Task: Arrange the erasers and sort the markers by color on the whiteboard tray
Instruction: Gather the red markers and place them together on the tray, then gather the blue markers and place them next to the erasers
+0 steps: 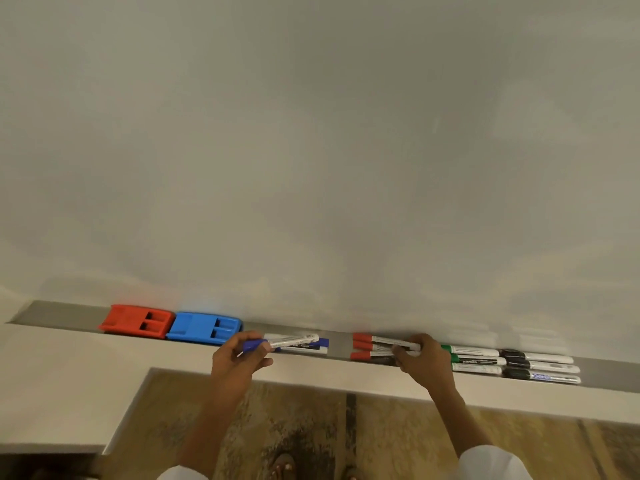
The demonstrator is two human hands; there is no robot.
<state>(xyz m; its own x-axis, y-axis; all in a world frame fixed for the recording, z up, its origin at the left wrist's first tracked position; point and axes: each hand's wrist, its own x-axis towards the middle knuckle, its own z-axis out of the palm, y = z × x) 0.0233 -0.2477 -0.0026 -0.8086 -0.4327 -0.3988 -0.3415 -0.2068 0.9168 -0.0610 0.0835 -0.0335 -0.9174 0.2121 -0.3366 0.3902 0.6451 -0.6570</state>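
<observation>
Head view, downward, near tray [341,344]

Two bare forearms are seen, each ending in a bare hand, the left hand [239,358] and the right hand [424,362]. Loose white fabric sleeves [491,464] are worn, pushed back toward the elbows. No rings or watches are visible.

erasers [169,325] left, markers [467,358] right, in tray [65,315]
</observation>
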